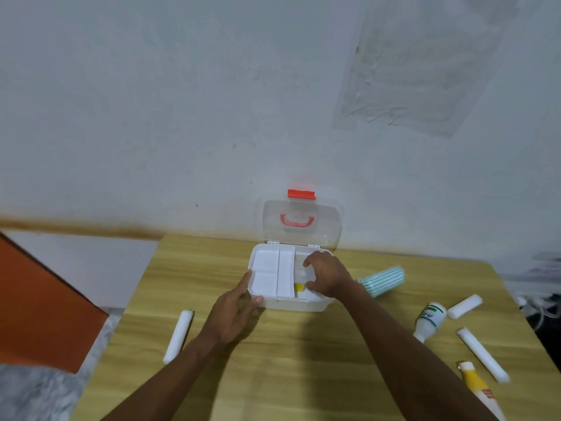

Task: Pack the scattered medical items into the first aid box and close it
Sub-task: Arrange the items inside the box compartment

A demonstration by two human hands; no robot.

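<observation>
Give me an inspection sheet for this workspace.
Surface: light wooden table.
Job's things: white plastic first aid box, clear lid open; outside it white roll at left, short white roll, long white roll, striped teal bundle, green-labelled white bottle, yellow tube.
Clutter: nothing seen.
Grippers: left hand touches box's left front corner; right hand grips white packet inside box.
Cables: white cords beyond table's right edge.
Surroundings: grey wall, orange panel left.

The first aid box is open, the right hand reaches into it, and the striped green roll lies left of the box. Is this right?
Not quite. The head view shows the striped green roll lying right of the first aid box, not left. The box is open and the right hand reaches into it.
</observation>
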